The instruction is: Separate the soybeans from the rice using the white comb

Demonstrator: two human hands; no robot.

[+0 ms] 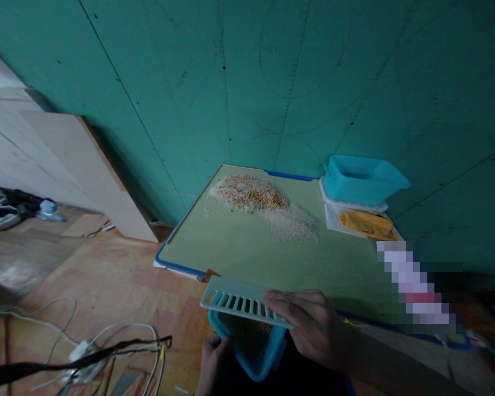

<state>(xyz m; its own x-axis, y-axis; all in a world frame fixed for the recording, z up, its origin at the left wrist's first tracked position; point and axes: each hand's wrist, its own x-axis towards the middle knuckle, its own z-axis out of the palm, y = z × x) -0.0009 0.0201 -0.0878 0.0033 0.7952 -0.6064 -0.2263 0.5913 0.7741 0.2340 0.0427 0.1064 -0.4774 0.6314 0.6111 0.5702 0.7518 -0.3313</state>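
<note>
A pale slotted plastic board (237,289) lies tilted across the far rim of a blue plastic container (258,371). My right hand (307,322) is closed on the board's right end, fingers on its top. At the container's left wall, my left hand (214,357) grips it, thumb by the rim. Inside the container is a dark mass of small grains or peas, partly hidden by the board. Beyond my hands, a green board-topped table (214,242) bears a heap of yellow peas (258,195) mixed with white grains (295,223).
A second blue container (363,179) stands on a white lid at the back right, beside a folded yellow cloth (367,223). The green wall (247,93) rises behind the table. A power strip (84,357) and cables lie on the floor at left, with a leaning panel (94,176) beyond.
</note>
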